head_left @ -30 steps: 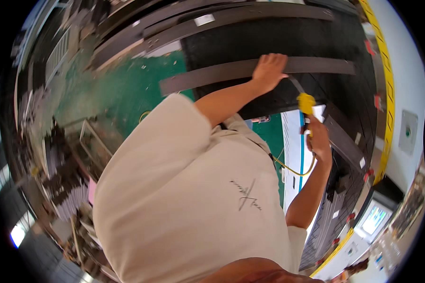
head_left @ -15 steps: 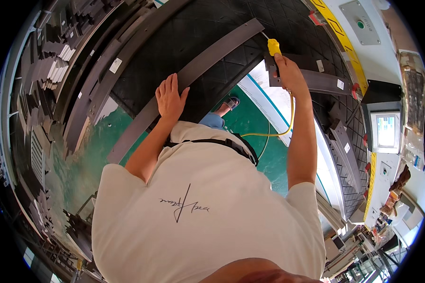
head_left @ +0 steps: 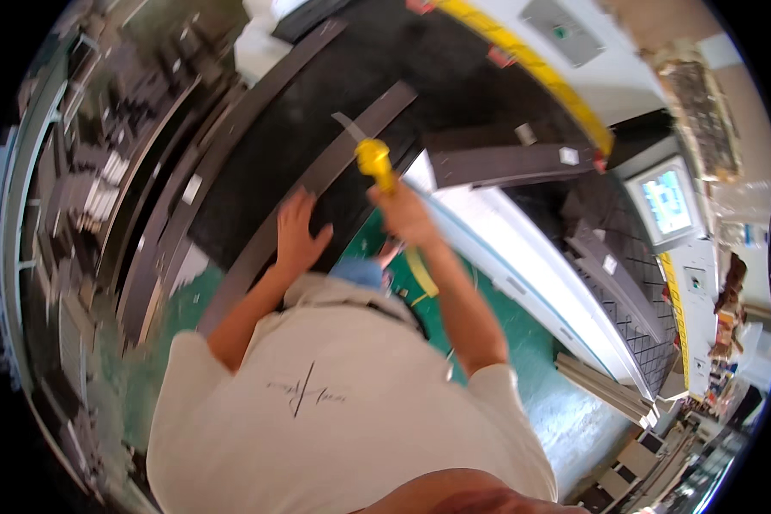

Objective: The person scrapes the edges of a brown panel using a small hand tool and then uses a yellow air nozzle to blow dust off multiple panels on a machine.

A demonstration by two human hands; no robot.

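A long dark grey-brown flat strip (head_left: 324, 167) lies slantwise across the black work surface (head_left: 257, 167) in front of me. My left hand (head_left: 298, 238) rests on its near part, fingers spread. In my right hand (head_left: 407, 214) is a yellow air blow gun (head_left: 373, 158), gripped by its handle. Its thin nozzle (head_left: 349, 127), smeared by motion, points over the strip toward the far left. A yellow hose (head_left: 421, 274) hangs below my right forearm.
More dark strips (head_left: 514, 163) with white labels lie to the right, beside a white machine edge (head_left: 522, 274). Stacked dark profiles (head_left: 158, 231) fill the left. A lit screen (head_left: 664, 201) stands at the right, near a yellow guard strip (head_left: 540, 73). The floor (head_left: 488, 334) is green.
My right hand has swung the blow gun left, from beyond the strip's far end to over the strip. The view has turned somewhat. My left hand stays on the strip.
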